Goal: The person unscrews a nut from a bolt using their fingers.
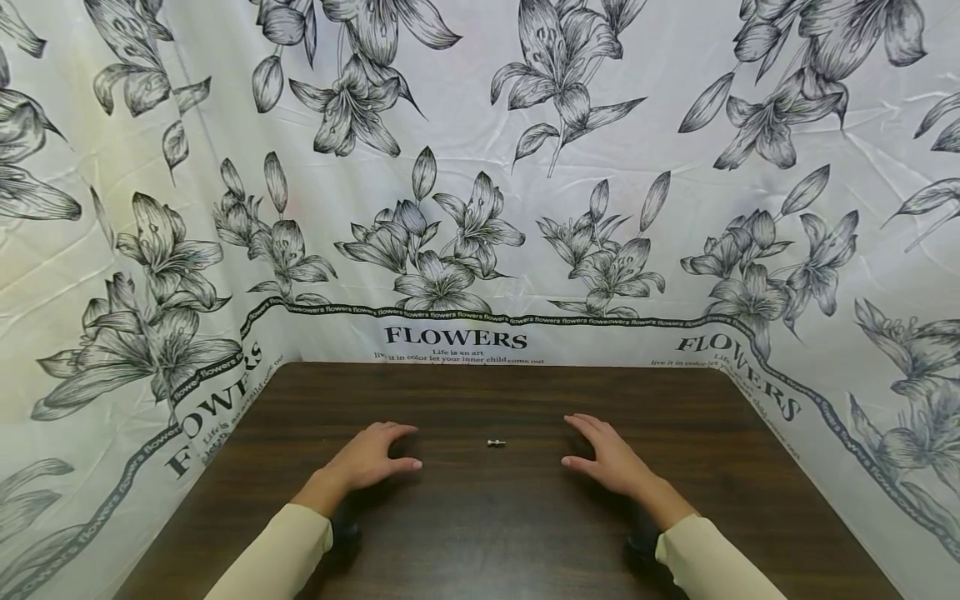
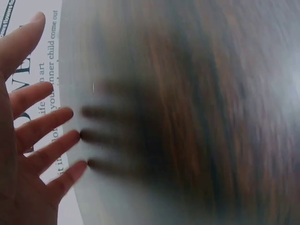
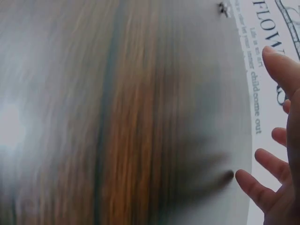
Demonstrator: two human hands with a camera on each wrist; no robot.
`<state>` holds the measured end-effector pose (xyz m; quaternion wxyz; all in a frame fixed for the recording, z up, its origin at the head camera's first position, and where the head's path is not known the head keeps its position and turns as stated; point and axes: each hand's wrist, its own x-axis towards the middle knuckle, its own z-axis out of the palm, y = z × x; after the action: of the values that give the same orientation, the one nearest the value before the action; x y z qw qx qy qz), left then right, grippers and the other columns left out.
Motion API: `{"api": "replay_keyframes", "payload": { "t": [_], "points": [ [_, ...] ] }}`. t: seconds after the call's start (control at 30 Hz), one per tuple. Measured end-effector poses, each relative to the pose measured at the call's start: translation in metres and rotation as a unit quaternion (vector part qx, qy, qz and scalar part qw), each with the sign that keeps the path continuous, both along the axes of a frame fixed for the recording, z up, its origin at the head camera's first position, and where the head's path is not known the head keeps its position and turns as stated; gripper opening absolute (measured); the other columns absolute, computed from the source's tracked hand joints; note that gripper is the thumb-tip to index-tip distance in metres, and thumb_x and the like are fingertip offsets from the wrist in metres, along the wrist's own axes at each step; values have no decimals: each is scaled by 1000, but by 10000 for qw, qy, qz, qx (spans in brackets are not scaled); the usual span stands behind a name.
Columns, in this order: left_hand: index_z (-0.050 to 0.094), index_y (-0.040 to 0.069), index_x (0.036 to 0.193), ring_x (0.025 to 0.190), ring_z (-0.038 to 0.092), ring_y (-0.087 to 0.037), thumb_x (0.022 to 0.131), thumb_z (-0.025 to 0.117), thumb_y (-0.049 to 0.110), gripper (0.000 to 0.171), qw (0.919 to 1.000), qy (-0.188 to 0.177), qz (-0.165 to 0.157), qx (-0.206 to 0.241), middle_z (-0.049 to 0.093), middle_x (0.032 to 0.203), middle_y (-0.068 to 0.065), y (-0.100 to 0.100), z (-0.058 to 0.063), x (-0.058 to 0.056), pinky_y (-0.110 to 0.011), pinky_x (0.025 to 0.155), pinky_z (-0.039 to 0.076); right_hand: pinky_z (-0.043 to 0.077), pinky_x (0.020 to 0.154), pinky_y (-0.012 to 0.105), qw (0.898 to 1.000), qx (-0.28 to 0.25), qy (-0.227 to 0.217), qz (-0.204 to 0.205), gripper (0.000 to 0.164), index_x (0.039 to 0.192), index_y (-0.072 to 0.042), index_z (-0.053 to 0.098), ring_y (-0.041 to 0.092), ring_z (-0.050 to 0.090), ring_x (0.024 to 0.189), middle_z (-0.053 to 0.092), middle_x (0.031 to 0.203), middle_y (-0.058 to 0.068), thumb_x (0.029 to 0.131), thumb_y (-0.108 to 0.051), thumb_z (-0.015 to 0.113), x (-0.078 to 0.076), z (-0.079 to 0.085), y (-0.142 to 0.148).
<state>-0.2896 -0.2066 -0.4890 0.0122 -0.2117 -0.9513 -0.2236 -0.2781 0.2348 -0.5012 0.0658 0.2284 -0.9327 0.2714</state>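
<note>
A small silvery metal piece (image 1: 496, 443), thicker at its left end with a thin stem to the right, lies on the dark wooden table between the hands. At the upper edge of the right wrist view the same metal piece (image 3: 223, 8) shows, small and blurred. To its left is my left hand (image 1: 371, 456), thumb and fingers spread, holding nothing. My right hand (image 1: 609, 458) stands on the other side with its fingers extended and its thumb apart, also holding nothing. Spread fingers (image 2: 49, 136) show in the left wrist view, their shadows falling on the tabletop.
The brown wood-grain table (image 1: 480, 542) reaches back to a white curtain (image 1: 465, 167) printed with black flowers and lettering, which surrounds it at the back and both sides. Pale yellow sleeves (image 1: 277, 550) cover both forearms, with a dark band under each wrist.
</note>
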Motion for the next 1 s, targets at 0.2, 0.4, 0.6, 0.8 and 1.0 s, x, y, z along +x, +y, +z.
{"api": "replay_keyframes", "payload": {
  "t": [0.2, 0.4, 0.6, 0.8, 1.0],
  "points": [
    [62, 7, 127, 118, 56, -29, 80, 77, 47, 64, 9957, -176, -167, 893, 62, 126, -8, 14, -4, -2, -50, 99, 42, 33, 101, 61, 9996, -251, -138, -45, 71, 144, -12, 47, 39, 37, 134, 41, 147, 15, 87, -49, 69, -3, 0, -12],
    [65, 7, 123, 110, 59, -26, 80, 79, 40, 56, 9919, -226, -56, 1245, 64, 121, -6, 27, -8, -5, -48, 93, 46, 34, 102, 58, 9983, -529, -218, -81, 67, 141, -10, 50, 37, 39, 133, 44, 145, 16, 86, -43, 72, -6, -1, -24],
    [66, 7, 120, 92, 60, -19, 80, 80, 36, 52, 9908, -165, -41, 1344, 66, 114, -4, 37, -9, -9, -40, 79, 50, 38, 100, 55, 9980, -592, -112, -174, 60, 135, -10, 55, 34, 46, 127, 51, 137, 11, 86, -38, 74, -9, -1, -38],
    [68, 5, 117, 73, 55, -14, 80, 80, 35, 49, 9879, -94, -33, 1549, 66, 103, -3, 51, -9, -14, -30, 63, 47, 43, 95, 50, 9982, -553, -58, -238, 52, 128, -9, 61, 29, 54, 116, 60, 123, 6, 86, -36, 75, -13, -3, -51],
    [69, 4, 114, 72, 53, -14, 81, 79, 31, 45, 9830, -235, 188, 1813, 67, 102, -5, 67, -11, -16, -33, 66, 47, 43, 94, 49, 9982, -563, -91, -207, 47, 125, -7, 63, 30, 56, 114, 62, 120, 7, 86, -33, 74, -18, -5, -62]
  ]
}}
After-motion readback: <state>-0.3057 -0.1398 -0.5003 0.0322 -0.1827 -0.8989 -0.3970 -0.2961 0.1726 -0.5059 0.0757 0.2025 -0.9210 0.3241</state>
